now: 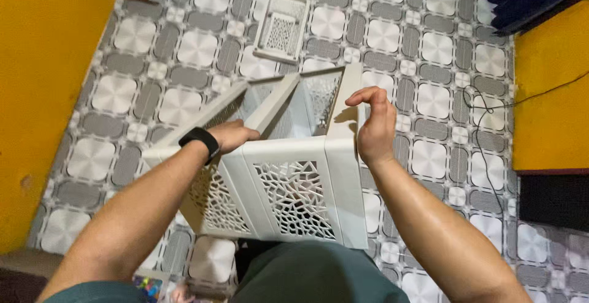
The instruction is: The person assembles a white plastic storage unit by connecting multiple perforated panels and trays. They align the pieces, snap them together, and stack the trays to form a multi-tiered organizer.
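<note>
I see the white lattice crate (288, 180) mostly assembled, my left hand (233, 136) gripping an inner panel, my right hand (375, 128) pinching its corner post, one loose panel (281, 25) lying at twelve o'clock on the floor (429, 100).

Over the patterned tile floor (429, 103), the left hand (232, 136) rests on the white lattice-sided cabinet frame (294, 195), the right hand (374, 125) grips its right upright, and a loose white panel (281, 25) lies beyond the frame.
</note>
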